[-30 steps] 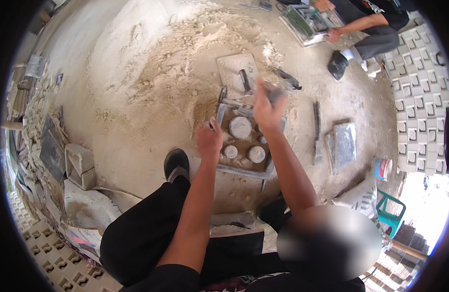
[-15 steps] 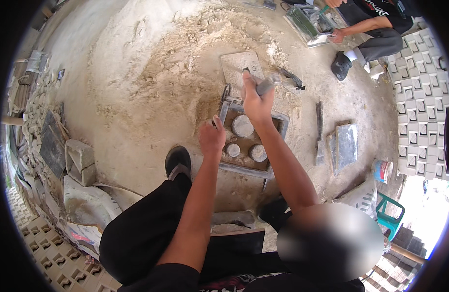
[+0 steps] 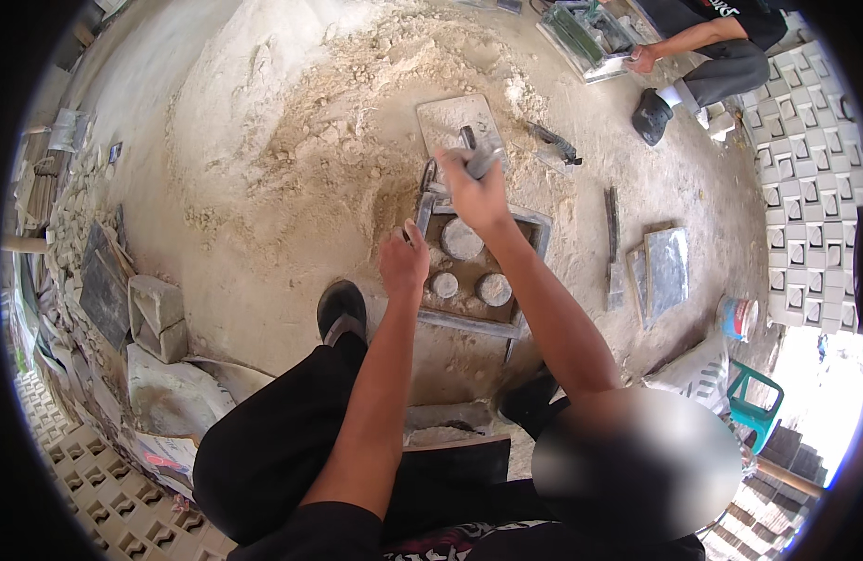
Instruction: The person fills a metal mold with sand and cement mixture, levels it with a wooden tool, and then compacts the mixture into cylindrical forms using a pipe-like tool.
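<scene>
A square grey metal mould frame lies on the dusty ground between my feet. Inside it are one large round pale disc and two smaller ones, the small left disc and the small right disc. My right hand is closed around a grey tool with a dark end, held over the frame's far side; its exact kind is unclear. Beside the frame's left edge, my left hand is closed, with a small dark piece showing between thumb and fingers.
Beyond the frame lie a dusty flat plate and loose sandy material. At right are a black brush-like tool, a long bar and flat slabs. A co-worker's hand holds another mould at upper right.
My right hand has moved a little to the left, and the tool in it has turned, its dark end showing more. The left hand stays beside the frame.
</scene>
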`<state>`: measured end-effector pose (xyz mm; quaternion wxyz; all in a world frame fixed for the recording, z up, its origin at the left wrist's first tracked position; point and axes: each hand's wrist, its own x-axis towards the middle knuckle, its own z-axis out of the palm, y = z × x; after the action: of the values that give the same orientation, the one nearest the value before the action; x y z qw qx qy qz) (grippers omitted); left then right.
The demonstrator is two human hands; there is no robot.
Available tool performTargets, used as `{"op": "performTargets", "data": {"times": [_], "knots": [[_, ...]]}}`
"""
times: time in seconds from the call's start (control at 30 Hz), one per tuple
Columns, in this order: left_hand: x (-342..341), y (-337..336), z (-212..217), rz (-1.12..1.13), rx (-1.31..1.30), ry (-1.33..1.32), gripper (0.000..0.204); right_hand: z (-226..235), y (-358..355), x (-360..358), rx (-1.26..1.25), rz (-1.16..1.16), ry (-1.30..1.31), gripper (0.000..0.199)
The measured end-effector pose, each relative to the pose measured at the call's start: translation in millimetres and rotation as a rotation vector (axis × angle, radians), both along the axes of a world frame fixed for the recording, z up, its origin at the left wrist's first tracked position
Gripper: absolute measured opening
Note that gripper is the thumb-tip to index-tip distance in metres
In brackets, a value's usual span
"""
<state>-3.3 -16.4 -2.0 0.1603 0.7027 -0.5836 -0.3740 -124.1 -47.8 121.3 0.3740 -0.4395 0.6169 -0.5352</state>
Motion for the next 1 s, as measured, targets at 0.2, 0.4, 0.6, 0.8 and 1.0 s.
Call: {"op": "performTargets", "data": {"times": [0.2,0.4,0.6,0.8,1.0], "knots": [[-3,0,-6,-0.002,0.014,-0.029,0.057,-2,8,-8,0.062,0.040,0.004,0.043],[-3,-2,4,-0.027,0.066,0.000,0.057,-4,27,-25,-0.122,-0.124,-0.014,0.043],[1,2,-5,-0.006,0.016,-0.013,0.055,19,48,-32,-0.196,-0.148,-0.076,0.036],[-1,-1,3,-0.017,0.005,-0.004,0.055,4,17,-28,-0.208,-0.313,-0.086,0.039],[0,0,-5,-0.007,-0.004,-0.025,0.056,-7,0,-18,-0.113,-0.166,0.072,0.041]]}}
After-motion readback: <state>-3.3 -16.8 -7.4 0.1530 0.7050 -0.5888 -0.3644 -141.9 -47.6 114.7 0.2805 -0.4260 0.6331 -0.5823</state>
